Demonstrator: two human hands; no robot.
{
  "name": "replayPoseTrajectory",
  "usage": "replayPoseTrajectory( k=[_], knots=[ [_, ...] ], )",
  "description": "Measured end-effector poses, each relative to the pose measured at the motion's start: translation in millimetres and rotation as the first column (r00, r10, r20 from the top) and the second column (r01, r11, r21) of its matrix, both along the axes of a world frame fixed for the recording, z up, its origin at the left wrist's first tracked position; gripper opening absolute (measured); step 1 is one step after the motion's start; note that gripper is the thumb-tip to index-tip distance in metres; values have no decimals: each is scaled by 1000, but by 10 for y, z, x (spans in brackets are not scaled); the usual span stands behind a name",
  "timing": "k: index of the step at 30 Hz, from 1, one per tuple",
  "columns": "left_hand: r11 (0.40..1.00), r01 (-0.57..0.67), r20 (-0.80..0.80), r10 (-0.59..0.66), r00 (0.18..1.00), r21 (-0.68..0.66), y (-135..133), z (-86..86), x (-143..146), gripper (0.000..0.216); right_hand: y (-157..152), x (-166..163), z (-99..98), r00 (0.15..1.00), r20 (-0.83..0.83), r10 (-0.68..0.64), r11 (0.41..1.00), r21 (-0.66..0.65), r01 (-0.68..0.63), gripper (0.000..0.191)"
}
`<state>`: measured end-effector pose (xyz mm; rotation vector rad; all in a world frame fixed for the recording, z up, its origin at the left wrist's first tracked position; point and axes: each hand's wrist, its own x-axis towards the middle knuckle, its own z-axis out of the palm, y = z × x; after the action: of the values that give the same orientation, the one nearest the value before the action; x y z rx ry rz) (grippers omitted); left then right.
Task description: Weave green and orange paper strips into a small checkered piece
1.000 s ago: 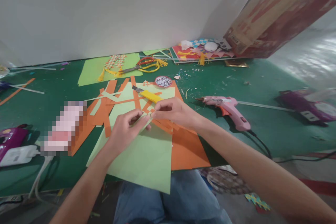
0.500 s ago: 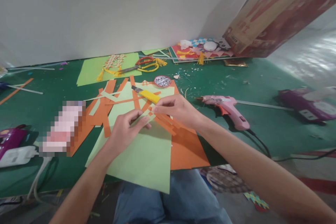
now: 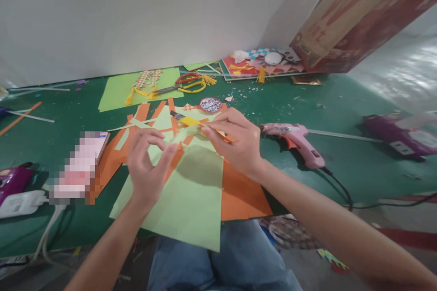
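Note:
My right hand [image 3: 239,143] pinches a small weave of orange and light green paper strips [image 3: 190,135] above the light green paper sheet [image 3: 191,200]. Loose strip ends point left and down from it, slightly blurred. Just left of these ends, my left hand [image 3: 146,163] is raised with thumb and fingers apart in a curve, and no paper shows between them. Beyond the weave lies a yellow utility knife [image 3: 189,121], partly covered by the strips and right fingers. Orange paper [image 3: 244,191] lies under the green sheet, with loose orange strips [image 3: 143,113] at its upper left.
On the right rests a pink glue gun [image 3: 297,136] with its cord. Scissors [image 3: 191,82] and tasselled woven pieces [image 3: 146,81] lie at the back, near a small round dish [image 3: 210,104]. A phone [image 3: 82,163] is at left; a cardboard box [image 3: 355,22] leans back right.
My left hand has let go of the woven strips, moved left and opened. My right hand has lifted and shifted right slightly, with the strips still in it.

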<state>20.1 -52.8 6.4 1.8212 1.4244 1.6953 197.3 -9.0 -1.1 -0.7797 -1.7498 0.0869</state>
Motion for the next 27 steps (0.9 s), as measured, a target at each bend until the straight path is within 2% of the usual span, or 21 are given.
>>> replayPoseTrajectory(
  k=[2, 5, 7, 10, 13, 17, 20, 23, 25, 26, 27],
  knots=[
    [1000, -3, 86, 3, 996, 8, 0, 7, 3, 22, 12, 23, 12, 997, -37, -62, 997, -37, 61, 15],
    [978, 126, 111, -108, 988, -165, -4, 8, 12, 20, 23, 44, 22, 993, -28, -118, 993, -11, 118, 15],
    [899, 265, 93, -248, 964, -348, -7, 0, 20, 16, 16, 27, 3, 995, 47, -86, 989, 122, 80, 14],
    [767, 383, 125, -375, 919, -515, -4, -25, 30, 31, -16, -40, -56, 971, 237, -29, 955, 295, -43, 16],
    [694, 450, 254, -374, 892, -562, 6, -47, 37, 43, -50, -106, -106, 921, 388, -17, 944, 308, -113, 21],
    [596, 558, 481, -303, 822, -578, 29, -42, 28, 39, -39, -118, -116, 894, 444, 54, 945, 267, -190, 16],
    [594, 578, 554, -250, 794, -560, 46, -24, 11, 30, 0, -72, -94, 932, 338, 132, 953, 215, -213, 16],
    [614, 560, 566, -214, 796, -556, 53, -6, 5, 26, 28, -16, -42, 979, 167, 119, 987, 86, -135, 11],
    [615, 538, 551, -194, 812, -576, 52, 6, 11, 30, 33, 12, 11, 990, 84, 117, 985, -139, -105, 12],
    [611, 529, 539, -190, 820, -589, 50, 13, 16, 32, 32, 22, 39, 989, 60, 133, 952, -286, -110, 16],
    [608, 521, 527, -190, 828, -599, 49, 19, 21, 34, 29, 29, 66, 986, 42, 163, 892, -433, -130, 21]
  ],
)
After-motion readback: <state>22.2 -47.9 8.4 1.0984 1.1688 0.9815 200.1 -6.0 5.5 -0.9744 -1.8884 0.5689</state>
